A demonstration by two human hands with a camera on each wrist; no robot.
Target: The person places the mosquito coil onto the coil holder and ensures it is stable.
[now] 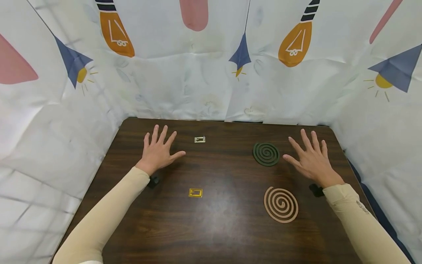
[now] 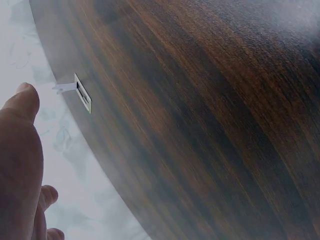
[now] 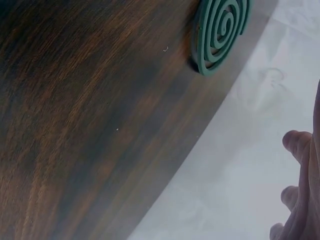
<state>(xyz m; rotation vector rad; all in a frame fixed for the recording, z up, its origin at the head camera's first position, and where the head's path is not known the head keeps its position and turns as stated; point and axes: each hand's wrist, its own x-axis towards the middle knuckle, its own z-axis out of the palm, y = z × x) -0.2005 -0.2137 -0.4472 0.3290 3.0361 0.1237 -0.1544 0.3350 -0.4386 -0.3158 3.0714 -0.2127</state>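
My left hand, fingers spread and holding nothing, hovers at the left of the table. Nearest to it lies a small silver metal coil stand; in the left wrist view a pointed tab rises from this stand. My right hand is spread at the right and holds nothing. Just left of its thumb lies a dark green mosquito coil, partly cut off by the frame edge in the right wrist view. Closer to me are a tan mosquito coil and a flat yellow metal coil stand.
Everything lies on a dark wood-grain table with rounded far corners. A white printed cloth hangs behind the table's far edge and along both sides. Each wrist carries a small black camera, such as the right wrist camera.
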